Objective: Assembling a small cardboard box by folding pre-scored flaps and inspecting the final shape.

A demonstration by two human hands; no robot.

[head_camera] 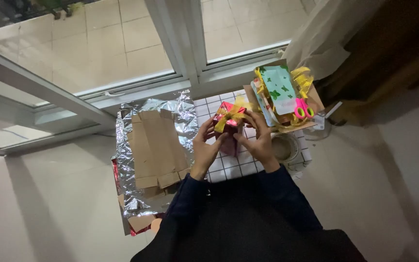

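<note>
flattened cardboard [157,148] left, cluttered box [283,97] right

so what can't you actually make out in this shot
- Head view: front of the red gift box, covered by the left hand and right hand.
- Head view: how the gold ribbon bow is knotted; too small and blurred.
- Head view: items under the green butterfly paper; piled up, pink scissors on top.
- Head view: tape roll, partly behind the right wrist.

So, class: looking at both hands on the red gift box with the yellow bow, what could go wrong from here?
1. The left hand and right hand pinch the gift box; the yellow bow might crush or slip.
2. The pink scissors lie on a heaped cardboard tray at the table's edge and could slide off.
</note>
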